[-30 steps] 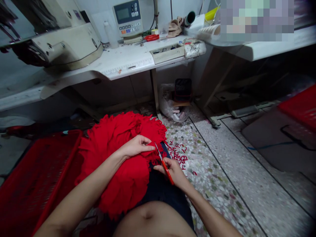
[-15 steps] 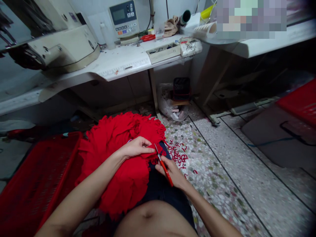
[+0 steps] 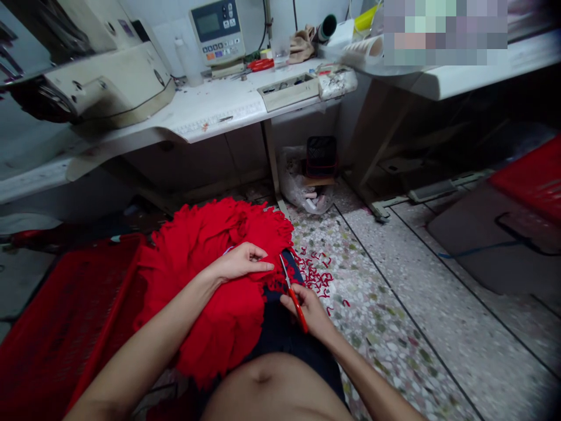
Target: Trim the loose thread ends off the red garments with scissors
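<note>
The left hand (image 3: 241, 260) pinches an edge of the red cloth (image 3: 219, 321), which lies heaped over the dark trousers (image 3: 284, 339) beside the red crate (image 3: 65, 298). The right hand (image 3: 310, 307) is curled around the handles of the scissors (image 3: 295, 300). Half a second ago the blade tip was close by the left thumb; now it sits slightly farther right, suggesting a gap between snips. Red scraps (image 3: 322, 278) dot the floor (image 3: 385, 327) nearby.

Dark navy trousers (image 3: 284, 339) are worn below a rounded, uncovered belly (image 3: 263, 397), in which a navel (image 3: 263, 376) is seen. Both forearms (image 3: 162, 336) are bared, and the left hand (image 3: 243, 261) and right hand (image 3: 310, 308) are uncovered too.
</note>
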`<state>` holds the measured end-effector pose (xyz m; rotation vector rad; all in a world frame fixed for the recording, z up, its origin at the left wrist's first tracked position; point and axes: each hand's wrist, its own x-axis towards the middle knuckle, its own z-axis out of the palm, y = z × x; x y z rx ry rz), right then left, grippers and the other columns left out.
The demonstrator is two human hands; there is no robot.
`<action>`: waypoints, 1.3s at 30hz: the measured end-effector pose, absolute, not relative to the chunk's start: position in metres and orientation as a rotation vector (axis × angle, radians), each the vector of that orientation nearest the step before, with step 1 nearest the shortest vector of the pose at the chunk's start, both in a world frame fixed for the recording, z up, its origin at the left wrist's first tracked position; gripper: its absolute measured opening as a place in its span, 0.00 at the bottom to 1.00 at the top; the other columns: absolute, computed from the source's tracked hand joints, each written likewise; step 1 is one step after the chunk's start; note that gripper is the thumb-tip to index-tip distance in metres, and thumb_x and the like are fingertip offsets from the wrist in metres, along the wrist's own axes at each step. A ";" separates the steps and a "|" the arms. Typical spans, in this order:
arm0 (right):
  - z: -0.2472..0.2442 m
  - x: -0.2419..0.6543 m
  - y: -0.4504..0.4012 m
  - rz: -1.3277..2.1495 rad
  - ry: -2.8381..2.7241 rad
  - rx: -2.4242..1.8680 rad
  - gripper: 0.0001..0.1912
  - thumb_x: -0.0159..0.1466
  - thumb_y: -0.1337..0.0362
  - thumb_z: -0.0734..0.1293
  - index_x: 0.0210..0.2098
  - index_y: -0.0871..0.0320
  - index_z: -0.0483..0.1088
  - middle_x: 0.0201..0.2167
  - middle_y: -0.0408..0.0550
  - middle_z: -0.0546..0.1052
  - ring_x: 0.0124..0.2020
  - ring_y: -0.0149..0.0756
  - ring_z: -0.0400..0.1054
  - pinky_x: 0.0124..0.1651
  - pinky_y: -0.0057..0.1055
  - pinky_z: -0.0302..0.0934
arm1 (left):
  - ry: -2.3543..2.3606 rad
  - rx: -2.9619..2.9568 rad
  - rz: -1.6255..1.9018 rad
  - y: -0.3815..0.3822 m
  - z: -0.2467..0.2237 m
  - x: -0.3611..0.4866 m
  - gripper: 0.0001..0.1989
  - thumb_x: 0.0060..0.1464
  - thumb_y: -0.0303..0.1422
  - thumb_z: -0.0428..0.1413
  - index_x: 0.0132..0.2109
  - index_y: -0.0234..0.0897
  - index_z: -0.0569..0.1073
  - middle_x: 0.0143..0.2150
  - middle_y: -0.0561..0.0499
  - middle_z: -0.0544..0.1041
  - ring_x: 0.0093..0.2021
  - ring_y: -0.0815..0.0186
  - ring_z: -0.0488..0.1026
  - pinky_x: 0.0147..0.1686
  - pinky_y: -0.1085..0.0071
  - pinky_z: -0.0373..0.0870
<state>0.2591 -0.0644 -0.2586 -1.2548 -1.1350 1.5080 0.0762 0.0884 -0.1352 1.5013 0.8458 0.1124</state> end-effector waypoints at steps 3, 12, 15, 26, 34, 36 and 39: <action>-0.254 0.264 -0.070 1.479 -1.281 -1.219 0.21 0.69 0.45 0.64 0.31 0.54 0.59 0.25 0.37 0.60 0.25 0.30 0.56 0.27 0.25 0.53 | 0.857 1.485 0.173 0.087 -0.135 0.077 0.22 0.52 0.46 0.65 0.27 0.31 0.70 0.24 0.58 0.60 0.25 0.74 0.53 0.27 0.75 0.49; -0.236 0.261 -0.057 1.378 -1.436 -1.255 0.22 0.68 0.46 0.67 0.30 0.55 0.59 0.24 0.36 0.62 0.25 0.30 0.55 0.28 0.25 0.51 | 0.878 1.511 0.160 0.086 -0.133 0.077 0.22 0.52 0.47 0.65 0.29 0.30 0.72 0.25 0.57 0.63 0.26 0.73 0.56 0.27 0.75 0.51; -0.237 0.258 -0.055 1.361 -1.388 -1.264 0.25 0.66 0.44 0.68 0.27 0.55 0.58 0.22 0.36 0.60 0.24 0.29 0.54 0.26 0.25 0.50 | 0.890 1.515 0.163 0.086 -0.135 0.077 0.22 0.52 0.47 0.64 0.29 0.30 0.73 0.25 0.57 0.63 0.26 0.73 0.56 0.27 0.75 0.52; -0.256 0.259 -0.056 1.446 -0.872 -1.343 0.26 0.57 0.41 0.75 0.25 0.54 0.62 0.13 0.36 0.65 0.14 0.30 0.57 0.18 0.27 0.49 | 0.585 1.895 -0.098 0.070 -0.117 0.060 0.15 0.57 0.42 0.62 0.33 0.32 0.79 0.27 0.54 0.69 0.27 0.71 0.62 0.29 0.74 0.56; -0.206 0.236 -0.020 1.290 -0.864 -1.117 0.18 0.64 0.48 0.72 0.31 0.54 0.67 0.29 0.49 0.81 0.27 0.39 0.75 0.35 0.33 0.68 | 0.569 2.265 -0.390 0.018 -0.128 0.039 0.12 0.44 0.34 0.68 0.21 0.39 0.74 0.18 0.59 0.67 0.20 0.72 0.58 0.24 0.69 0.47; -0.204 0.214 -0.017 1.362 -0.910 -1.040 0.17 0.64 0.48 0.71 0.35 0.54 0.67 0.32 0.49 0.82 0.25 0.36 0.74 0.35 0.33 0.68 | 0.569 2.249 -0.438 0.010 -0.129 0.030 0.13 0.43 0.34 0.68 0.20 0.38 0.72 0.16 0.60 0.66 0.19 0.72 0.56 0.24 0.69 0.47; -0.215 0.188 -0.020 1.589 -1.005 -0.998 0.23 0.59 0.41 0.73 0.31 0.53 0.65 0.28 0.45 0.81 0.17 0.33 0.69 0.24 0.30 0.64 | 0.565 2.219 -0.403 0.005 -0.125 0.018 0.11 0.43 0.31 0.68 0.21 0.38 0.73 0.17 0.60 0.67 0.20 0.73 0.58 0.24 0.70 0.50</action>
